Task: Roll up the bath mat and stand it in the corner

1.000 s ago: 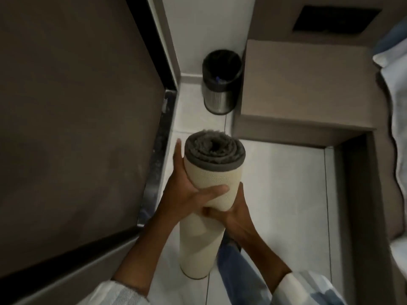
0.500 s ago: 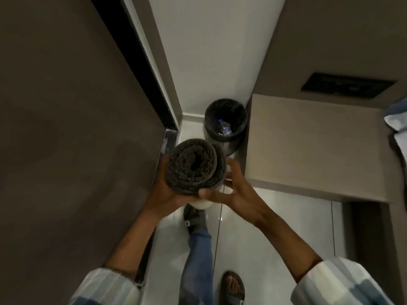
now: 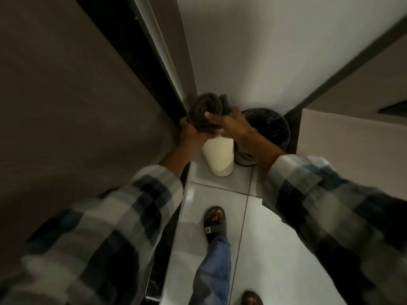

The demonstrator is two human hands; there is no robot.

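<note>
Bath mat [image 3: 217,156], already rolled into a tight cylinder, stood upright with its pale backing outward and its lower end on the floor tiles [image 3: 220,194], tucked into the corner where the dark door frame [image 3: 154,69] met the white wall [image 3: 253,51]. You held it near the top, and that made sense: a tall soft roll tips from its upper end, so steadying it there kept it vertical while the base settled. Your left hand [image 3: 190,134] wrapped the roll from the frame side, just under the grey pile showing at the top. Your right hand [image 3: 233,124] clamped the opposite side, with the thumb pressed over the spiral end, likely to stop the outer flap from springing loose. The two hands were apart, each closed on the mat with the roll between them. A dark-lined waste bin [image 3: 271,128] stood just beside the roll on the right, close enough that I cannot tell whether they touched; it narrowed the slot you were placing into. Your sandalled foot [image 3: 214,223] was planted on the tiles behind the roll. My judgement: the task looked nearly finished, with only the release left.
</note>
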